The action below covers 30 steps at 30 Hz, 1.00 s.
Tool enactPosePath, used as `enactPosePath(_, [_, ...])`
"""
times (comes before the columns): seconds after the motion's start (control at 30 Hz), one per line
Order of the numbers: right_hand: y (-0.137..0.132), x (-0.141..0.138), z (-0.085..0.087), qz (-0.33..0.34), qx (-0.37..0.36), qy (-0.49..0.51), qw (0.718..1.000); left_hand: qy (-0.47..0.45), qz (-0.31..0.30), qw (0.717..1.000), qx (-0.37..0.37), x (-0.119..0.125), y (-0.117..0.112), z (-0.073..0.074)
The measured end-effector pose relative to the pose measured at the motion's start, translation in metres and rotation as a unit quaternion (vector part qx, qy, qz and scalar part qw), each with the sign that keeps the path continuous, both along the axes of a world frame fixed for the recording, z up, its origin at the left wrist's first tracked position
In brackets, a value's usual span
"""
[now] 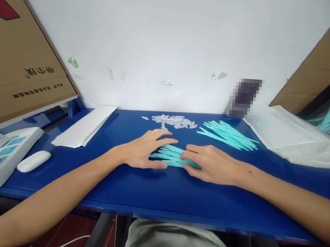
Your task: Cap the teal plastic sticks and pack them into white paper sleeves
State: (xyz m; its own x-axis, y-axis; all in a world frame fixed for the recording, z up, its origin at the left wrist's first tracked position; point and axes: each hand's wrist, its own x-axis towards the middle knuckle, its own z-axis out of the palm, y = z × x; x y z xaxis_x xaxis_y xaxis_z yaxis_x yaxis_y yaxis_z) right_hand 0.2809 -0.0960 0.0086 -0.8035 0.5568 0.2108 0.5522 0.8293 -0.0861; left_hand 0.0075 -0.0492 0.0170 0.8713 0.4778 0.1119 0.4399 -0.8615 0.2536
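A bunch of slim teal plastic sticks lies on the blue table between my hands. My left hand rests at the bunch's left end, thumb and fingers stretched apart around it. Over the right end curls my right hand, its fingers closed on the teal sticks and covering part of them. Beyond my hands is a scatter of small whitish, translucent plastic pieces. Another loose pile of teal sticks lies to the right, behind my right hand.
On the left are a folded white sheet, a white mouse-shaped object, a white device with blue panels and a large cardboard box. Clear plastic bags lie at right. A white wall borders the blue table.
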Motion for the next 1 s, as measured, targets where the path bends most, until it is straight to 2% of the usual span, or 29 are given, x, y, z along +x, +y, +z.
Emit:
enactPosePath(0.17, [-0.004,0.009,-0.012,0.021,0.044,0.055,0.997,-0.109,0.011,0.994,-0.005,-0.002,0.008,-0.011])
enactPosePath(0.23, [-0.005,0.006,-0.013,0.028,0.054,0.06,0.996,-0.12,0.006,0.993,-0.008,-0.002,0.009,-0.014])
enactPosePath(0.5, [-0.015,-0.004,-0.01,0.025,0.051,0.041,0.998,-0.041,0.012,0.999,-0.013,0.001,0.007,-0.011])
enactPosePath(0.77, [-0.022,-0.009,-0.015,0.03,0.038,0.06,0.997,-0.041,0.025,0.999,0.008,0.002,0.009,-0.013])
enactPosePath(1.0, [-0.023,-0.005,-0.009,0.024,0.008,0.044,0.999,-0.003,0.005,1.0,-0.01,0.004,0.005,-0.01])
